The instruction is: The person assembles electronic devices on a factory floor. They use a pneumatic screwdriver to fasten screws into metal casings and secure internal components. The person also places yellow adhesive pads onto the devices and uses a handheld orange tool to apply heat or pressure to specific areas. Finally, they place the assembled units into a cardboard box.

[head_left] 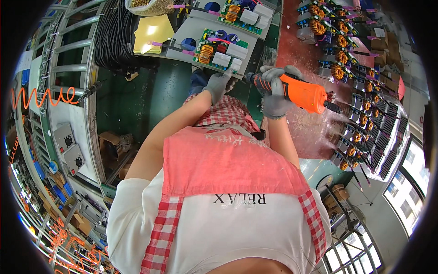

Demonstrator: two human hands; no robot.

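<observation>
My right hand, in a grey glove, is wrapped round an orange electric screwdriver with a black nose. The tool lies level, its bit pointing left at the near edge of a grey metal plate. On that plate sits a green circuit board with a copper-wound coil, white blocks and blue capacitors. At the same edge, close to the bit, is my left hand, also gloved. Its fingers are bent together at the plate; whatever they pinch is hidden.
Beyond lies a second plate with a similar board. Yellow sheets, a bundle of black cables and a bag of small metal parts are at the left. Several finished-looking coil boards stand in rows on the red surface at right.
</observation>
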